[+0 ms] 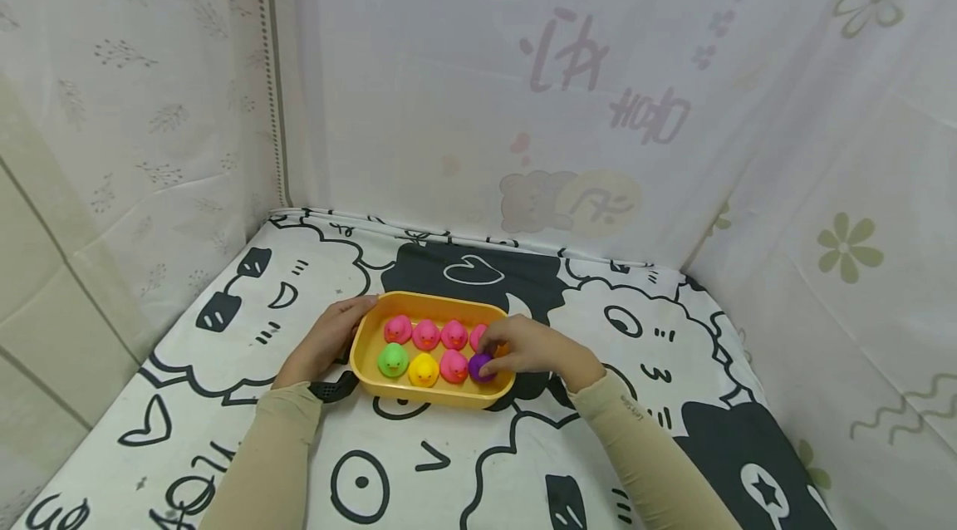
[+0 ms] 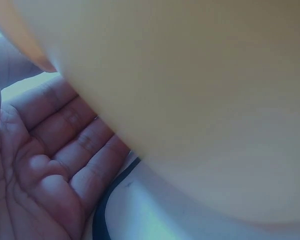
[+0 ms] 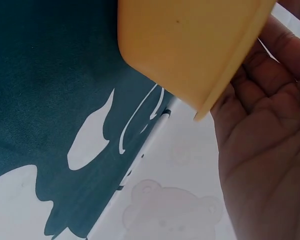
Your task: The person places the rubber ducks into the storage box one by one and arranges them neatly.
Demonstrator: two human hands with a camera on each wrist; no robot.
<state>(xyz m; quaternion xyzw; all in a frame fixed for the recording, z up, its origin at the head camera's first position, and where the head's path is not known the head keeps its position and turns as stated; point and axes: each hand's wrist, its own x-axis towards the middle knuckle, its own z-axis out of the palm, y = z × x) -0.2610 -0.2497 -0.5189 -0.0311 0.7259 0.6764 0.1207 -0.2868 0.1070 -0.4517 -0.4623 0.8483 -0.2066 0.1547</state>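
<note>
A yellow tray (image 1: 434, 395) lies on the patterned cloth, with small toy ducks standing inside in two rows. The far row shows pink ducks (image 1: 426, 335). Along the near row are a green duck (image 1: 392, 360), a yellow duck (image 1: 424, 370), a pink duck (image 1: 453, 365) and a purple duck (image 1: 480, 369). My left hand (image 1: 326, 341) holds the tray's left end, the rim between thumb and fingers in the left wrist view. Reaching over the right end, my right hand (image 1: 534, 350) pinches the purple duck. That hand partly covers the rightmost far pink duck.
The black-and-white cartoon cloth (image 1: 359, 480) covers the surface under the tray. Pale printed curtains (image 1: 419, 98) hang behind and on both sides. A dark strap (image 1: 334, 388) is at the left wrist, close to the tray's near left corner.
</note>
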